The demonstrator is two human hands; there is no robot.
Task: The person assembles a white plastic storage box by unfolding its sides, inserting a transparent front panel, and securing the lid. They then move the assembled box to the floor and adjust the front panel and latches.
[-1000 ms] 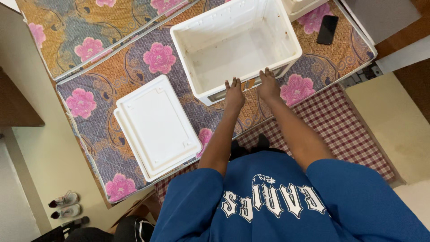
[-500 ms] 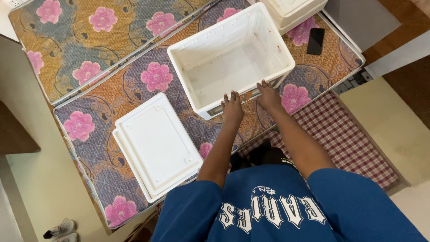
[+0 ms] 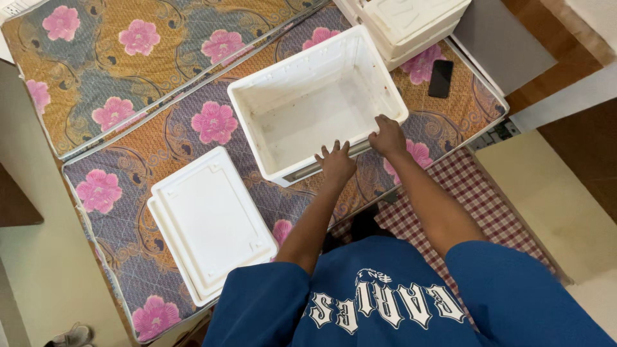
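Floral mattress (image 3: pixel 193 83), one empty box (image 3: pixel 308 112)

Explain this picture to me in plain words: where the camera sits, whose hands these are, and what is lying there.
There is no machine here. A camera worn on a person's head looks straight down at their two bare hands. The left hand and right hand both rest on the near rim of an open, empty white box, gripping nothing else. The box sits on a flowered mattress. Beside it lies a flat white lid. Farther off are stacked white boxes and a black phone.
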